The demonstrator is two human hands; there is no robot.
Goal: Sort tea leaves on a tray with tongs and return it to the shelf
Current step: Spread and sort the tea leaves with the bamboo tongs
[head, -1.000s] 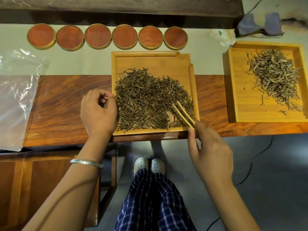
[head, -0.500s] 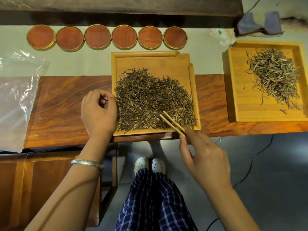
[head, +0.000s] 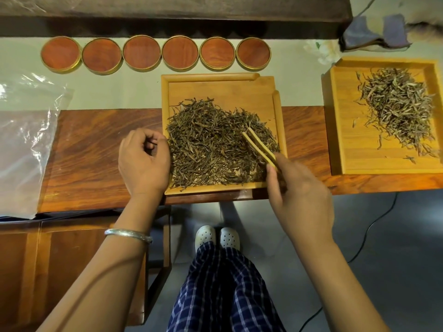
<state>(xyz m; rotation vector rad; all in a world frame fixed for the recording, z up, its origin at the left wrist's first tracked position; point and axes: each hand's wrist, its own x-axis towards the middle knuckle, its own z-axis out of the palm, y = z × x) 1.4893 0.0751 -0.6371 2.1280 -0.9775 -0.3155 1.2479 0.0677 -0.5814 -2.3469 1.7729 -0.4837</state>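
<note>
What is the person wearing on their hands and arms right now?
Both forearms are bare, with no sleeves in view and no gloves on either hand. The left hand has a plain silver bangle round its wrist. The right hand and its wrist carry nothing: no ring, watch or band shows.

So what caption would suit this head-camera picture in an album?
Right hand works bamboo tongs through tea leaves on the middle tray.
</note>
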